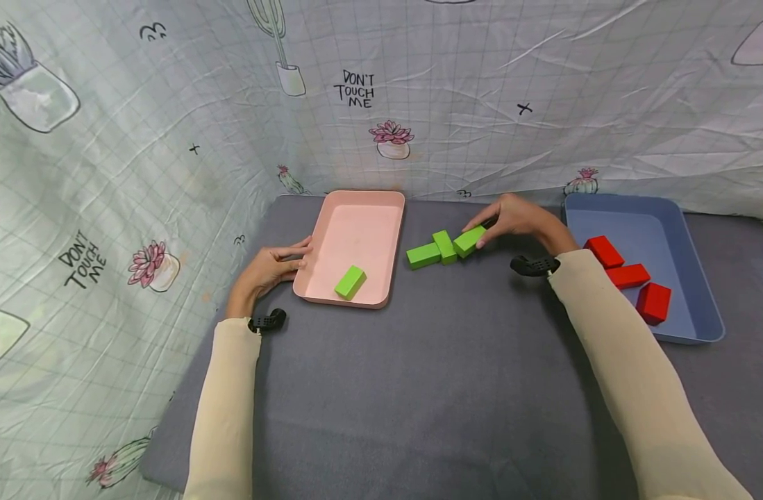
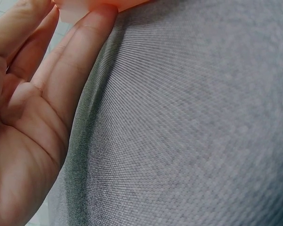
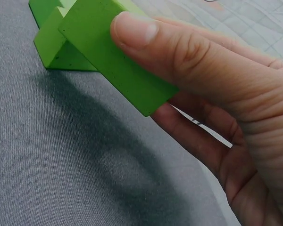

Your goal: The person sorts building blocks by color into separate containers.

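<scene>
My right hand (image 1: 512, 215) pinches a green block (image 3: 108, 52) between thumb and fingers; the block is tilted and its shadow falls on the table below, in the right wrist view. Beside it, two more green blocks, a left one (image 1: 423, 255) and a middle one (image 1: 445, 247), lie against each other on the table. With fairly straight fingers, my left hand (image 1: 267, 269) touches the left edge of a pink tray (image 1: 356, 222). One green block (image 1: 350, 282) lies inside that tray, near its front.
A blue tray (image 1: 693, 278) on the right holds three red blocks (image 1: 655, 303), partly behind the right forearm. Grey cloth (image 1: 406, 389) covers the table. A printed fabric sheet (image 1: 468, 104) hangs along the back and left sides.
</scene>
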Demonstrator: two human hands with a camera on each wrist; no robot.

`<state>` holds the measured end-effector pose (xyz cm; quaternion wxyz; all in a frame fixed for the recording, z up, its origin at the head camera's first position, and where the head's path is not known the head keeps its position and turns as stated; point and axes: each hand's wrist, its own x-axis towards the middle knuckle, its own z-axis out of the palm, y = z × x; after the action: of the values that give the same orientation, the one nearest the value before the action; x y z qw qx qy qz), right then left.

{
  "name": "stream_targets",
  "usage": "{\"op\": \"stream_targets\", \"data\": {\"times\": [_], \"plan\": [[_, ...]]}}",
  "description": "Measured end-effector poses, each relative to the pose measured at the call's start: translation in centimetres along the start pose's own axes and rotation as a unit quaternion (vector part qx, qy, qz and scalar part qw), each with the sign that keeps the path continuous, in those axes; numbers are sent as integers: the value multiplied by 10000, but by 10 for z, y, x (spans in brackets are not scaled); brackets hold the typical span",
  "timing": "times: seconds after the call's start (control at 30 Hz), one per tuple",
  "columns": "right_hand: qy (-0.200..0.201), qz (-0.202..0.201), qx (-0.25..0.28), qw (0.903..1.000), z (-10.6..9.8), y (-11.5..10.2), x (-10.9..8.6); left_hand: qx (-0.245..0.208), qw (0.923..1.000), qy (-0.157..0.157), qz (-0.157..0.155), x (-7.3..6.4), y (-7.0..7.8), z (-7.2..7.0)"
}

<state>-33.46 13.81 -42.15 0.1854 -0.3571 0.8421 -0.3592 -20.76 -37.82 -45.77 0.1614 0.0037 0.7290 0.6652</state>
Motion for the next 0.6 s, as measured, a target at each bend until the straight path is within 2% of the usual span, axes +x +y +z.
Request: {"op": "stream_targets", "data": {"times": [0.1,0.17,0.37,0.6], "plan": [[27,25,-21,10000,3,14,7,19,10000,-28,25,0,0,0],[-11,20,22,10000,3,15,8,6,10000,-4,23,1,-3,-1],[-136,-51,94,9999,3,13,10,30,10000,62,41,5,-13,-5],[-129,-165,57,9998,4,7,11,106,9998,23,174,7,-14,-8]]}}
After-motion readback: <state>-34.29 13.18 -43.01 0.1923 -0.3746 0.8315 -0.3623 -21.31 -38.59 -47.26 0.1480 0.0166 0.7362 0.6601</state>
